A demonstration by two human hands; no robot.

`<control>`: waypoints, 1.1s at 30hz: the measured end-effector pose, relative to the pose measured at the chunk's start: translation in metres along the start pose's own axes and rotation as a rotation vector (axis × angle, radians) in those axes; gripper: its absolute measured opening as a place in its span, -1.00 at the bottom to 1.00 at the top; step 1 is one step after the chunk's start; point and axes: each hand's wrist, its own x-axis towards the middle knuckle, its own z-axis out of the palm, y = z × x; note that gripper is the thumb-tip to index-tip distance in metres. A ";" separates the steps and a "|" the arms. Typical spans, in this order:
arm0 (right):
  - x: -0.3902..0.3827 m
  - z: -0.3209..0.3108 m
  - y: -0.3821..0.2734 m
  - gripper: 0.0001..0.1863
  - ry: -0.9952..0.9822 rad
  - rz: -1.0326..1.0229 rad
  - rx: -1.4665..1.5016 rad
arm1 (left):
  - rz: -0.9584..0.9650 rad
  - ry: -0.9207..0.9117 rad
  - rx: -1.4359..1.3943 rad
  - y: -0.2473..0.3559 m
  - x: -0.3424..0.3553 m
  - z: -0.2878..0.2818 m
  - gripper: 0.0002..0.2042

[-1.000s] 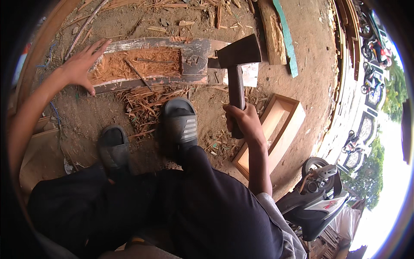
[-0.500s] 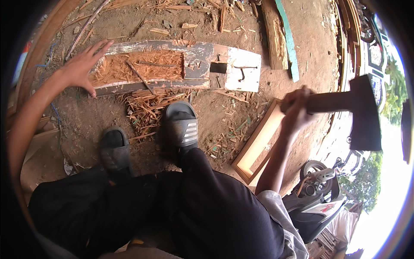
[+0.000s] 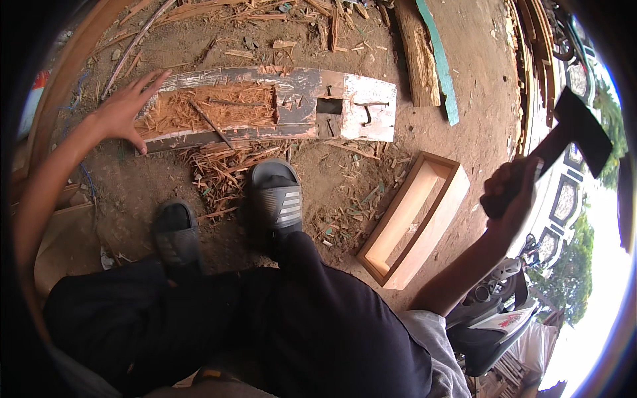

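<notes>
My right hand (image 3: pixel 511 192) is raised at the right, its fingers wrapped round the handle of a hatchet (image 3: pixel 580 132). The dark blade points up and away to the right, well apart from the wood. On the ground ahead lies a curved, weathered board (image 3: pixel 295 99), its left part hacked down to rough orange-brown wood. My left hand (image 3: pixel 123 116) is spread across the board's left end, thumb at the near edge and fingers toward the far edge. A rectangular hole and bent nails (image 3: pixel 369 109) mark the white-painted right end. One loose stick (image 3: pixel 211 123) rests across the chopped surface.
Wood chips (image 3: pixel 215 169) are heaped between the board and my sandalled feet (image 3: pixel 277 196). A rectangular wooden frame (image 3: pixel 418 222) lies at right. Beyond are a thick timber (image 3: pixel 418 60) and a green strip (image 3: pixel 441 63). A motorbike (image 3: pixel 494 318) stands at lower right.
My right hand has swung the hatchet right and back toward me, its head now tilted upward. The wooden frame shows more fully. My left hand stays at the board's end.
</notes>
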 end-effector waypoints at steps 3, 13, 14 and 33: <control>0.013 0.000 -0.035 -0.20 0.082 -0.251 0.207 | -0.015 -0.001 0.012 0.004 -0.002 -0.001 0.58; 0.002 0.058 0.228 -0.81 -0.053 0.390 -0.222 | -0.016 0.022 -0.013 0.008 0.001 -0.004 0.59; 0.001 0.067 0.197 -0.83 -0.053 0.424 -0.159 | -0.057 -0.020 -0.010 0.006 -0.014 -0.002 0.58; -0.003 0.056 0.245 -0.79 -0.204 0.388 -0.439 | -0.030 -0.024 -0.010 0.022 0.007 -0.015 0.57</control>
